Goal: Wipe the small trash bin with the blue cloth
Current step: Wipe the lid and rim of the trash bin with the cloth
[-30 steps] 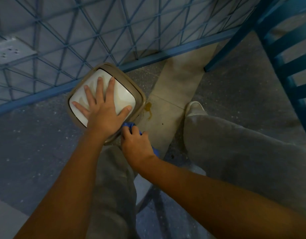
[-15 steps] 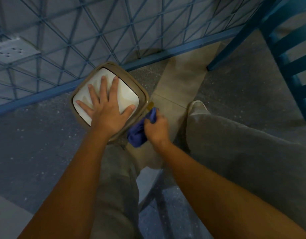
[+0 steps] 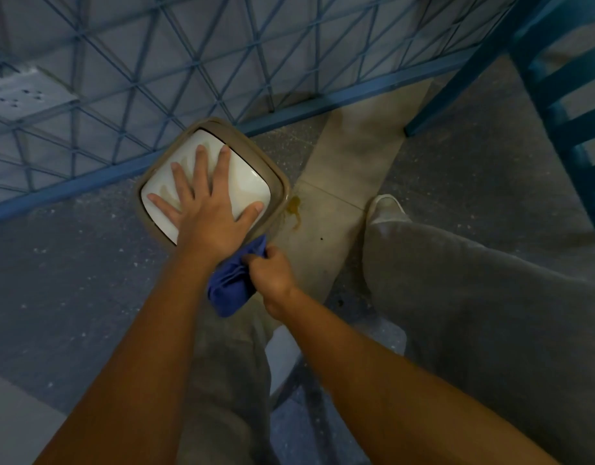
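Right hand point(image 3: 272, 276) and blue cloth point(image 3: 230, 286) back from right of bin point(image 3: 280, 188), seemingly to its near corner.

The small trash bin point(image 3: 278, 178) stands on the floor, just on the near side of a lattice fence point(image 3: 188, 62). The left hand point(image 3: 205, 213) lies flat on its lid point(image 3: 249, 182). At the bin's near right corner, the right hand point(image 3: 272, 280) grips the cloth point(image 3: 229, 290). A shoe point(image 3: 386, 206) stands to the right, and a chair point(image 3: 558, 95) is far right.
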Tool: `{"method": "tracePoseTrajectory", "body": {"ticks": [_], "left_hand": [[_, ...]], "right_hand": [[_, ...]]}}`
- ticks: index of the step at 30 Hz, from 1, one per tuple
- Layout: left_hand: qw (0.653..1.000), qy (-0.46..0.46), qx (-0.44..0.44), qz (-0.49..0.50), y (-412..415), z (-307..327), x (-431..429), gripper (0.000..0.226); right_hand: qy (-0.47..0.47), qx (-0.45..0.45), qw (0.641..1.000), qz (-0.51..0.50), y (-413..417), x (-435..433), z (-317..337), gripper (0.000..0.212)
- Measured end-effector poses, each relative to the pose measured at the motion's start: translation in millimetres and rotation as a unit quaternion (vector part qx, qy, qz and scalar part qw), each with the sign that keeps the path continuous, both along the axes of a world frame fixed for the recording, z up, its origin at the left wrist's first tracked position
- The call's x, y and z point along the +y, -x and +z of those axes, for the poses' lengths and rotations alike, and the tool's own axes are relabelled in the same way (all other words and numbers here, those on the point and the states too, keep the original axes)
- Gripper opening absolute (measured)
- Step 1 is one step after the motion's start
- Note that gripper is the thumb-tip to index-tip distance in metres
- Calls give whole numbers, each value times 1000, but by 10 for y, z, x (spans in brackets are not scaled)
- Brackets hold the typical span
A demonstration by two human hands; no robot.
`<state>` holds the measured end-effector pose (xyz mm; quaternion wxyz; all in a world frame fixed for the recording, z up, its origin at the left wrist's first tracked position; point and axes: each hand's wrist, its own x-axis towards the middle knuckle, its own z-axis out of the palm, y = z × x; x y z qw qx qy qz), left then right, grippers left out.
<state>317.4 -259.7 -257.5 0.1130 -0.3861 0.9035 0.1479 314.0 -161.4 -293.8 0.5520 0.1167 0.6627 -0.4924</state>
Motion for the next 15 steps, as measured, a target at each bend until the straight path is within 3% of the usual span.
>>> {"method": "tracePoseTrajectory", "body": {"ticks": [3,6,11,15], "left_hand": [[1000,-3,-1,0,6,3,8,86],[1000,-6,0,3,12,11,13,87],[1000,-14,8,4,5,28,13,87],[999,-28,18,5,3,39,5,87]], "right_hand": [[-13,-5,1000,9,16,-14,-14,23],[-11,20,999,-31,189,-14,-19,18],[-32,80,992,-87,559,-17,-19,27],[3,53,991,-125,791,0,-55,33]]}}
